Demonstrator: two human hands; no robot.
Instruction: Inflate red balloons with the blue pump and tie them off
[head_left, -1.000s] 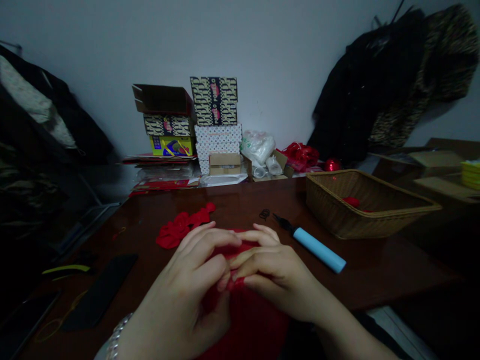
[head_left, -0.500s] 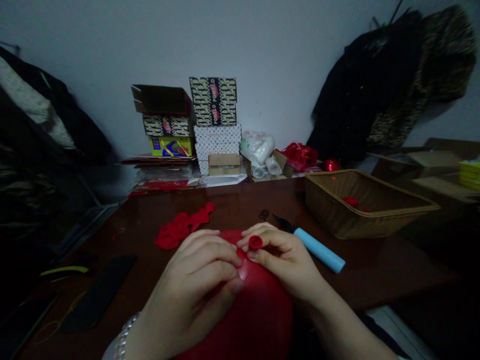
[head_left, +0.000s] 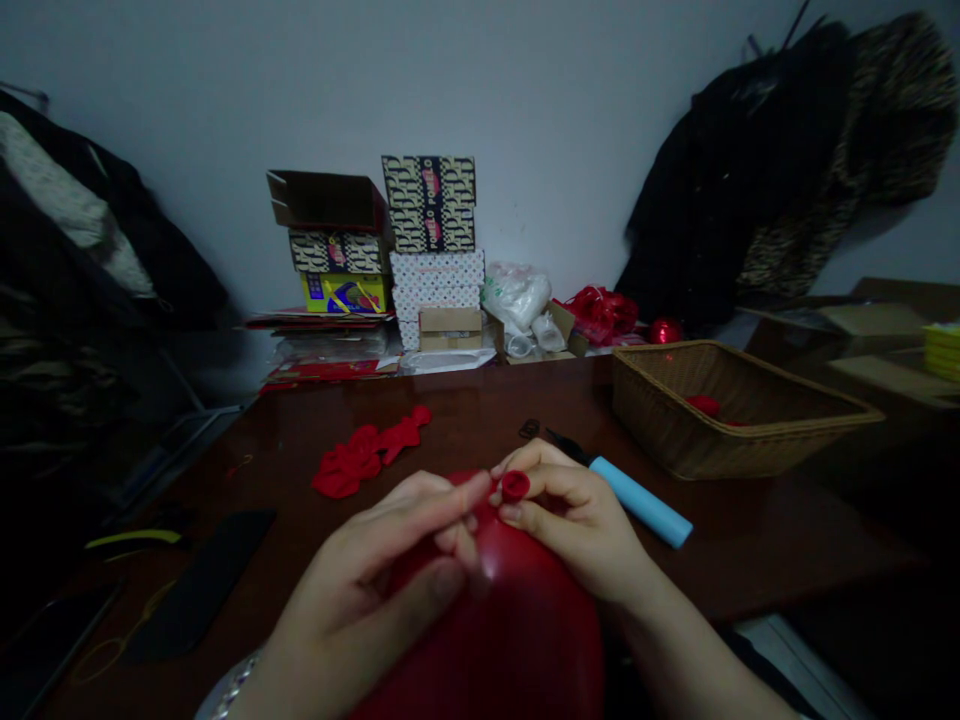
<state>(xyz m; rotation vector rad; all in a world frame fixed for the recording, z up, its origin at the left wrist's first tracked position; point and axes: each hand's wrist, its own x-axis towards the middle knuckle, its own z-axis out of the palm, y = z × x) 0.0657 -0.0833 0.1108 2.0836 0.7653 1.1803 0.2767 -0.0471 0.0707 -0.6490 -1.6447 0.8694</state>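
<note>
An inflated red balloon (head_left: 517, 620) rests low in front of me, its rolled neck (head_left: 514, 486) pointing up. My right hand (head_left: 581, 525) pinches that neck between thumb and fingers. My left hand (head_left: 375, 580) presses against the balloon's left side, its fingers curled and reaching toward the neck. A pile of flat red balloons (head_left: 367, 450) lies on the dark wooden table (head_left: 750, 540) just beyond my hands. A light blue pump (head_left: 637, 500) with a black tip lies to the right of my right hand.
A wicker basket (head_left: 750, 445) holding something red stands at the right. Stacked boxes (head_left: 427, 250), plastic bags and red ribbon line the back wall. Dark flat objects (head_left: 202, 580) lie at the left. Coats hang at the upper right.
The balloon has come up rounder and larger between my hands. My right hand now pinches the neck upright, and my left fingers have shifted along the balloon toward it.
</note>
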